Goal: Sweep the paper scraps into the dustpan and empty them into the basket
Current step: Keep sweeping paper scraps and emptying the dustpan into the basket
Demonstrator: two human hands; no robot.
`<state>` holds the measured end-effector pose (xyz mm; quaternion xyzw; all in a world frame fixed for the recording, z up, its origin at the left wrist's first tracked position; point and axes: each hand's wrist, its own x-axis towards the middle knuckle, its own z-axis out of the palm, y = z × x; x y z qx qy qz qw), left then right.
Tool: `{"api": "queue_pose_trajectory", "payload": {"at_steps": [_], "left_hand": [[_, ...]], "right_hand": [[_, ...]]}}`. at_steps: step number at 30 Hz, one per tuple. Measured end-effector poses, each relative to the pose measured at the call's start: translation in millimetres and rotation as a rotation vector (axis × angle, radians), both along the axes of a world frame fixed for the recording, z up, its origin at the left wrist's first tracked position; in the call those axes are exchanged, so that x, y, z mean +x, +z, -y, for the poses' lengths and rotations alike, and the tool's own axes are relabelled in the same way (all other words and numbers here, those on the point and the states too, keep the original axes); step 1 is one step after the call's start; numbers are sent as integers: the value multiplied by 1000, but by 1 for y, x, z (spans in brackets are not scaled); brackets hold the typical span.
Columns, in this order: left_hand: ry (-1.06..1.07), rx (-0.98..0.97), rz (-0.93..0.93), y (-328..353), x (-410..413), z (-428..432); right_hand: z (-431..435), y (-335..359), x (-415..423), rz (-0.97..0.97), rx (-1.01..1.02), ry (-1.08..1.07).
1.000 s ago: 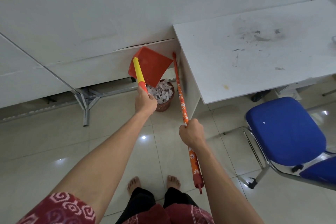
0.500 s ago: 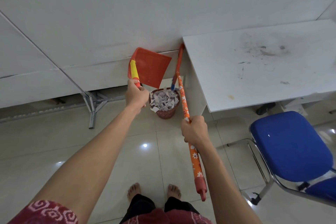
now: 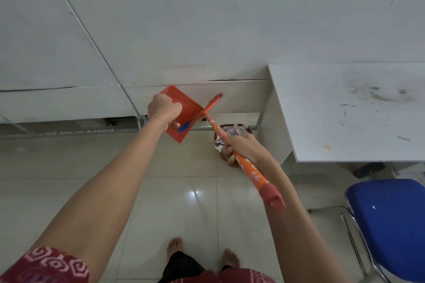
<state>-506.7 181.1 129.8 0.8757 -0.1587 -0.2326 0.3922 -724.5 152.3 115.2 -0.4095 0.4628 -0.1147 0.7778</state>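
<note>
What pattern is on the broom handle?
The broom handle is orange with white flowers, seen best in the head view.

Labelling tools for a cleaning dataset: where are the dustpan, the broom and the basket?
dustpan (image 3: 186, 110): head view, flat red pan.
broom (image 3: 253, 172): head view, floral orange handle.
basket (image 3: 249, 130): head view, right rim.

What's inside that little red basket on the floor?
White paper scraps fill the basket to its rim. The right hand, gripping the broom handle, covers the near part, and the bottom is hidden under the pile.
</note>
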Motion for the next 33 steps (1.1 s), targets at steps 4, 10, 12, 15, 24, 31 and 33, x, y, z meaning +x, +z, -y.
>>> {"api": "queue_pose_trajectory", "payload": {"at_steps": [4, 10, 12, 15, 24, 31, 33], "left_hand": [[-6, 44, -22, 2, 54, -12], [-3, 44, -107, -26, 143, -35], [-32, 46, -132, -36, 164, -40], [-61, 72, -142, -54, 204, -41], [-224, 197, -116, -97, 283, -14], [-281, 280, 27, -142, 312, 63], [-335, 357, 71, -159, 321, 90]], "right_hand": [[-1, 18, 44, -34, -18, 208], [3, 28, 128, 116, -34, 300], [7, 22, 154, 120, -23, 337], [12, 2, 196, 72, -37, 424], [42, -43, 251, 135, -222, 635], [83, -88, 316, -296, -708, 769], [101, -108, 330, -340, -720, 534]]}}
